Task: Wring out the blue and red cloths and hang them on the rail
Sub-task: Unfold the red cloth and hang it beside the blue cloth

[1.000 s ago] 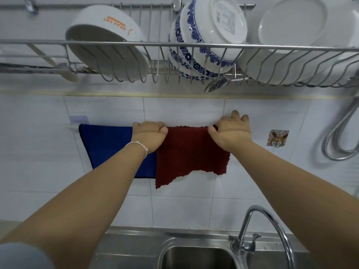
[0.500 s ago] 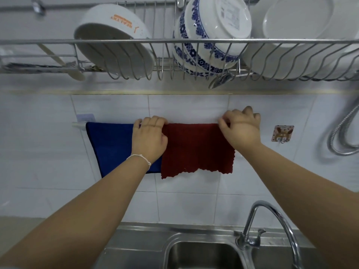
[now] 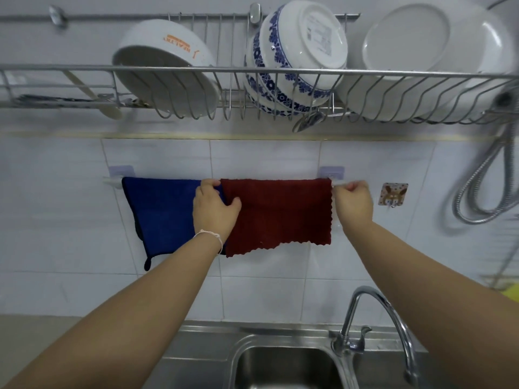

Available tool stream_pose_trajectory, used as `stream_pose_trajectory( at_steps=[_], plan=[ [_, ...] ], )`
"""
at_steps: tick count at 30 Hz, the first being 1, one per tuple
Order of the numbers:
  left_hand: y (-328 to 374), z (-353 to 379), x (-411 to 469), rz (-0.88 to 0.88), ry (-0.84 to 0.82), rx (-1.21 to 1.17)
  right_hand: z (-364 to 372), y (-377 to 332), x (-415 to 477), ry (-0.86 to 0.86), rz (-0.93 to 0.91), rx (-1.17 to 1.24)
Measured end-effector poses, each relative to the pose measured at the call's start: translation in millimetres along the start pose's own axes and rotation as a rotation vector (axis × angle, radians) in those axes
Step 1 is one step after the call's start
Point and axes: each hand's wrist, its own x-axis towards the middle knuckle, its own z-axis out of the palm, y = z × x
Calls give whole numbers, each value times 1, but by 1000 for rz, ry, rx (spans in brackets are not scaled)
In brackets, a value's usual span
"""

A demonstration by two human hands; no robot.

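Note:
A blue cloth [image 3: 161, 211] and a red cloth [image 3: 280, 211] hang side by side over a white rail [image 3: 112, 181] on the tiled wall, blue on the left. My left hand [image 3: 214, 209] pinches the red cloth's upper left corner where it meets the blue one. At the red cloth's upper right corner, by the rail's right end, my right hand [image 3: 352, 202] is closed on the edge. The red cloth's bottom hem hangs uneven, lower on the left.
A wire dish rack [image 3: 252, 71] with bowls and a plate juts out above the rail. A small hook [image 3: 392, 194] is stuck to the wall on the right, beside a metal hose [image 3: 477, 197]. Below are a steel sink [image 3: 280, 366] and curved tap [image 3: 384, 310].
Both hands have slid apart along the rail, spreading the red cloth wider to the right. The camera view has pulled back and shifted.

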Motion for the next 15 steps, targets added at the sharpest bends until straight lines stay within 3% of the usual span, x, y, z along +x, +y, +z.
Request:
stream_pose_trajectory(
  at_steps=[2,4,7,11,15],
  plan=[
    [4,4,0,-75,-32,-76,6,5,-5,-164,179,120],
    [8,6,0,-110,-28,-111,11,6,-10,-258,180,104],
    [2,-1,6,-161,-33,-146,11,11,-13,-240,88,9],
    [-8,-17,23,-199,-18,-138,0,16,-16,-320,153,-1],
    [4,-23,39,-268,-138,-172,-7,4,-18,-321,118,100]
  ],
)
